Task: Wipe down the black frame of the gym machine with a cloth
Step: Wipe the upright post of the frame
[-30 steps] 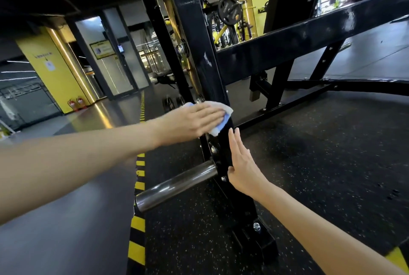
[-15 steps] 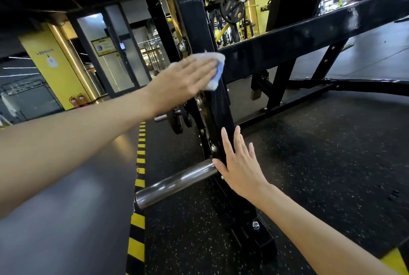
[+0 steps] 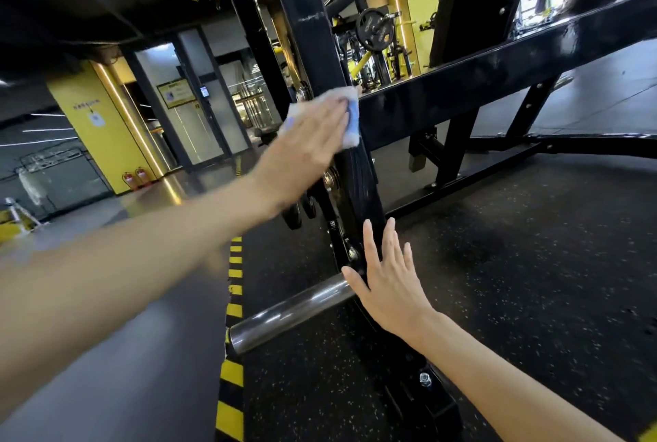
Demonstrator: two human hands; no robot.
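Note:
The gym machine's black frame has a tall upright post (image 3: 305, 25) in the middle and a sloping beam (image 3: 497, 75) running up to the right. My left hand (image 3: 305, 146) presses a white and blue cloth (image 3: 350, 118) flat against the upright, just where the beam joins it. My right hand (image 3: 387, 285) is open with fingers spread, resting against the lower part of the upright beside a steel peg (image 3: 288, 310) that sticks out to the left.
The frame's bolted foot (image 3: 426, 392) sits on black speckled rubber flooring. A yellow and black striped line (image 3: 233, 335) marks the floor edge on the left. Other machines and a weight plate (image 3: 373, 29) stand behind.
My left hand slid the cloth up the upright from just above the peg to the beam joint over the second. My right hand opened its fingers and stayed low on the post.

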